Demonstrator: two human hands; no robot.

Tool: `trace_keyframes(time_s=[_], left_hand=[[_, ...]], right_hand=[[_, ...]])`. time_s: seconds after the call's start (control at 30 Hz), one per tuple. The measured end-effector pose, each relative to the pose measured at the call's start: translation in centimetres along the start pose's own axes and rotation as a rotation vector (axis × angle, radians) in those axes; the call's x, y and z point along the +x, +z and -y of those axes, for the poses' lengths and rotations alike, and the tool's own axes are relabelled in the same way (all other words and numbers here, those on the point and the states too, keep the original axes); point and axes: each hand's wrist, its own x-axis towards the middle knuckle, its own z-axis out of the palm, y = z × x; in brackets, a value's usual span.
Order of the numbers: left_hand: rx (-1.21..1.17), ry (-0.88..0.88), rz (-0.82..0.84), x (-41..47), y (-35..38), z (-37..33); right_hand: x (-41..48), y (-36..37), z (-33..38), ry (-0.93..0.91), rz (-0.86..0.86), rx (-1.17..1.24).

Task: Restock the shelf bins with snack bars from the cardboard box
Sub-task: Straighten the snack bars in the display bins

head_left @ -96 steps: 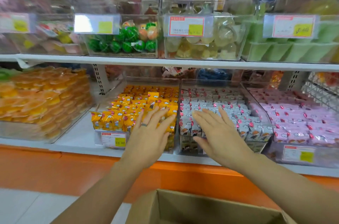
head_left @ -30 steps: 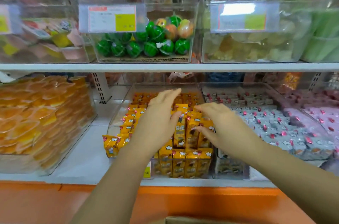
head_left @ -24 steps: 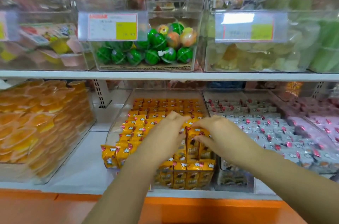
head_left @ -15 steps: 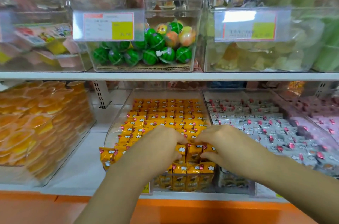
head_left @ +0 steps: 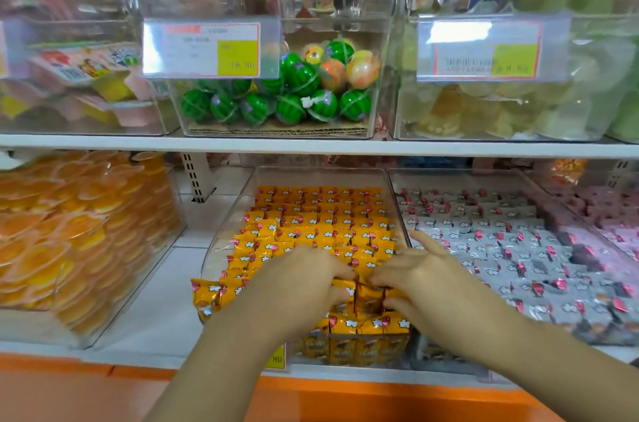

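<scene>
Right, nearest me is the orange shelf edge, with both forearms reaching over it; the cardboard box is out of view. My left hand and right hand meet over the front middle of the clear bin. The left fingers are curled down, pressed together, onto the tops of the yellow snack bars. On the right, thumb and curled fingers pinch a bar near the front rows, while one finger sticks out straight towards the bin's right wall.

I read this as seating bars into the front rows. To do it well I would keep each bar upright, printed face matching its neighbours, and press down evenly with both hands so that none tips forward over the low front wall. The bars at the front left corner already lean out, so they want squaring up.

Farther back the yellow rows look packed and tidy. Silver-wrapped bars fill the bin to the right, orange jelly cups sit to the left, and green striped balls sit on the shelf above.
</scene>
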Motion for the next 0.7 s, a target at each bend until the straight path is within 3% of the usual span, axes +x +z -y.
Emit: trace_keyframes(time_s=[0.2,0.33,0.4,0.57,0.7], left_hand=[[-0.136,0.001,0.017,-0.5,-1.4,0.5],[-0.175,-0.007,0.000,3.1,-2.7,1.7],[-0.228,0.012,0.047,5.3,-2.6,1.8],[-0.156,0.094,0.240,8.6,-1.6,1.6],[-0.132,0.121,0.273,9.4,-1.2,1.7]], right_hand=[[-1.4,1.1,0.2,-0.045,-0.083,0.052],[-2.4,-0.1,-0.9,0.077,-0.103,0.305],[-2.6,0.2,-1.4,0.129,-0.174,0.328],[-2.3,0.8,-1.8,0.128,-0.159,0.316],[-2.3,1.2,-2.1,0.102,-0.203,0.335]])
